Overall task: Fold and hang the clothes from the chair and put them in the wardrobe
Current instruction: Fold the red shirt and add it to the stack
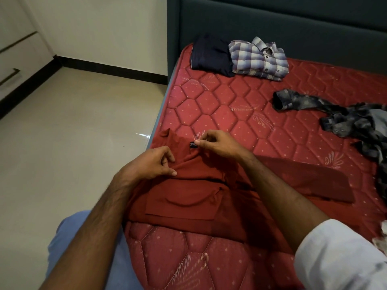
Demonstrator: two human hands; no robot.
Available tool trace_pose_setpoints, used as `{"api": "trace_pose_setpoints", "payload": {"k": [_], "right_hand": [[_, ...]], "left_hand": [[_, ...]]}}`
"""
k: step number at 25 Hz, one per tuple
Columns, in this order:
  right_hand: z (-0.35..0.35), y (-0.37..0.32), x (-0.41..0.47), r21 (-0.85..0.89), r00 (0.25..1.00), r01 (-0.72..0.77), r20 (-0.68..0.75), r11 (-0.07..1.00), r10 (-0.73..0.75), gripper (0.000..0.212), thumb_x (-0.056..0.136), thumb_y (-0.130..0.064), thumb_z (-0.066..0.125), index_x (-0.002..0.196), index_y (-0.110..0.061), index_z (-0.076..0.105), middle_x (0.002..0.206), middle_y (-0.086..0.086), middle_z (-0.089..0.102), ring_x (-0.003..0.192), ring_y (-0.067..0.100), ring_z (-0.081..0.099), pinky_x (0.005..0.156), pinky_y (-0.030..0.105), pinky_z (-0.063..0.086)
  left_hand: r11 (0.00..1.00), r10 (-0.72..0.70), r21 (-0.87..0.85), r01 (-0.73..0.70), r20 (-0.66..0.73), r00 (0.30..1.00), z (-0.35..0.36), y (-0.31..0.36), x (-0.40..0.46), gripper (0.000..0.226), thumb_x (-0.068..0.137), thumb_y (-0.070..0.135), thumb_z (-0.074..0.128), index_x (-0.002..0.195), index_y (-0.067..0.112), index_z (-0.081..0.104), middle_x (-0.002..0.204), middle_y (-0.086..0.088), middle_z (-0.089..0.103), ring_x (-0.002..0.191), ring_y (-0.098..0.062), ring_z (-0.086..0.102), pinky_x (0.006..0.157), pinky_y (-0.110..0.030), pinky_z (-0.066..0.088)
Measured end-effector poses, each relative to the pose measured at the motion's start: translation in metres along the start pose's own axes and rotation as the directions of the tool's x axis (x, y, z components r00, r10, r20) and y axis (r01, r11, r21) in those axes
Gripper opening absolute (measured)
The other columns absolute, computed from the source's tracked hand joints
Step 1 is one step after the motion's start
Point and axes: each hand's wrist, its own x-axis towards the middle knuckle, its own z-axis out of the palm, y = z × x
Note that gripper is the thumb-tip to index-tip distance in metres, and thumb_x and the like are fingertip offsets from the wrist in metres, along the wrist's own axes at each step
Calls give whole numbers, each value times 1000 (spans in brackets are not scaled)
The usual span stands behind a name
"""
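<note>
— Where's the red shirt (188, 197)?
— Spread on the near edge of the mattress (230, 114), collar end away, one sleeve out to the right.
— Best way to fold?
— Probably: pull the collar straight, smooth the creases, then fold evenly.
— Left hand (150, 164)?
— Palm down, thumb and curled fingers pinching the shirt's cloth at the shoulder.
— Right hand (217, 146)?
— Reaching over, fingertips nipping the collar beside the black label (193, 144).
</note>
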Motion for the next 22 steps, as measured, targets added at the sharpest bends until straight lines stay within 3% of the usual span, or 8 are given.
{"api": "trace_pose_setpoints", "payload": {"k": [3, 6, 10, 12, 15, 18, 20, 22], "right_hand": [[4, -5, 5, -207, 999, 17, 52, 978, -6, 23, 86, -33, 80, 89, -13, 69, 72, -1, 68, 60, 5, 57, 60, 25, 46], [2, -2, 10, 9, 994, 74, 81, 997, -74, 10, 89, -19, 77, 85, -19, 68, 73, -2, 67, 63, 8, 59, 62, 29, 47], [3, -6, 12, 154, 990, 138, -38, 978, -134, 12, 97, -14, 68, 89, -19, 61, 69, -5, 57, 55, 1, 44, 51, 19, 33], [7, -7, 19, 26, 988, 139, -68, 990, -137, 9, 98, -17, 66, 92, -16, 60, 70, -5, 56, 55, -1, 42, 53, 20, 33], [14, -3, 25, -165, 987, 143, -45, 976, -152, 14, 97, -29, 68, 101, -16, 63, 86, -1, 64, 73, 10, 54, 67, 36, 44], [3, -2, 17, -209, 993, 112, -11, 972, -117, 31, 97, -43, 65, 117, -20, 62, 103, 1, 66, 87, 14, 61, 80, 37, 50], [-11, 8, 2, -289, 985, 112, -97, 951, -145, 40, 95, -45, 66, 126, -21, 57, 111, -1, 62, 93, 13, 60, 88, 41, 53], [-21, 25, -26, -333, 943, 55, -294, 941, -158, 40, 90, -42, 70, 123, -24, 57, 109, -4, 58, 93, 15, 58, 88, 46, 52]], "left_hand": [[998, -21, 55, 21, 4, 1000, -1, 1, -2, 25, 76, 21, 89, 89, 18, 67, 79, 1, 72, 71, -9, 67, 69, -27, 52], [1000, -5, 11, 5, 48, 999, -3, 2, -6, 25, 77, 10, 86, 91, 16, 66, 79, -3, 73, 68, -7, 65, 67, -26, 51], [997, 13, -75, -6, 103, 995, -8, 3, -9, 29, 80, 5, 83, 99, 11, 61, 83, -8, 72, 66, -6, 64, 63, -20, 49], [997, 14, -74, -7, 94, 995, -9, 1, -8, 27, 83, 4, 80, 99, 10, 60, 83, -12, 72, 66, -7, 64, 61, -19, 48], [1000, 12, -3, -12, 71, 997, -9, -4, -8, 20, 89, 7, 74, 98, 13, 57, 76, -7, 71, 64, -10, 65, 64, -25, 49], [987, 80, 148, -68, -79, 994, -7, -2, -7, 15, 92, 17, 69, 101, 22, 58, 74, 3, 66, 67, -9, 62, 66, -33, 48], [966, 188, 212, -147, -187, 964, -2, 6, -5, 17, 92, 28, 69, 104, 26, 57, 77, 7, 62, 70, -7, 58, 65, -34, 46], [940, 241, 280, -196, -138, 961, 5, 12, -4, 27, 88, 39, 72, 106, 31, 54, 86, 11, 58, 74, -5, 55, 70, -34, 45]]}}
